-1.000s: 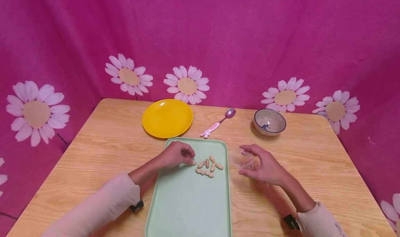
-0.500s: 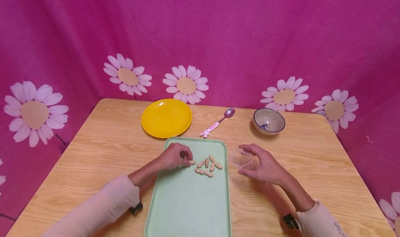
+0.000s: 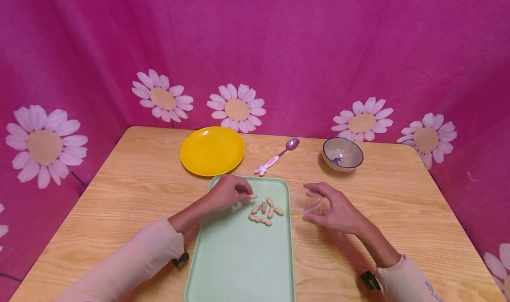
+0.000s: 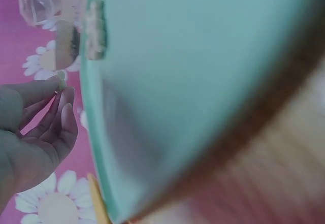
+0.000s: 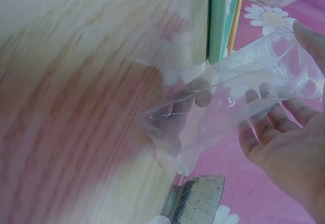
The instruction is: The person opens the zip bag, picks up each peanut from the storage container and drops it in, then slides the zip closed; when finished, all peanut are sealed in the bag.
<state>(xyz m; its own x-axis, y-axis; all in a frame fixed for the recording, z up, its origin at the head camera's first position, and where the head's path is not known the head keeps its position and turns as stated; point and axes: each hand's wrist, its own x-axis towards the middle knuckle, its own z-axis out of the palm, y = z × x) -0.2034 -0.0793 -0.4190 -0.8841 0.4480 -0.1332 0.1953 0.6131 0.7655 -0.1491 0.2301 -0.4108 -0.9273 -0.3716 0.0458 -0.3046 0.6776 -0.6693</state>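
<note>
Between thumb and fingertips, my left hand (image 3: 228, 192) pinches a peanut (image 3: 253, 196) just above the green tray (image 3: 243, 257); the left wrist view shows the pinched peanut (image 4: 61, 80) too. Several peanuts (image 3: 266, 222) lie in a loose cluster on the tray's right part. Right of the tray, my right hand (image 3: 338, 211) holds a clear plastic bag (image 3: 307, 202) with fingers and thumb spread around its mouth. In the right wrist view the transparent bag (image 5: 203, 107) stretches down to the table, with no contents visible in it.
A yellow plate (image 3: 213, 151) sits behind the tray. Right of it lies a spoon (image 3: 272, 161) with a pink rabbit handle, and a patterned bowl (image 3: 343, 154) stands at the back right. A pink flowered cloth (image 3: 279, 63) hangs behind the table (image 3: 382, 195).
My left hand has closed on the peanut at the cluster's left and lifted it, moving slightly right and toward the back. My right hand and the bag have hardly moved.
</note>
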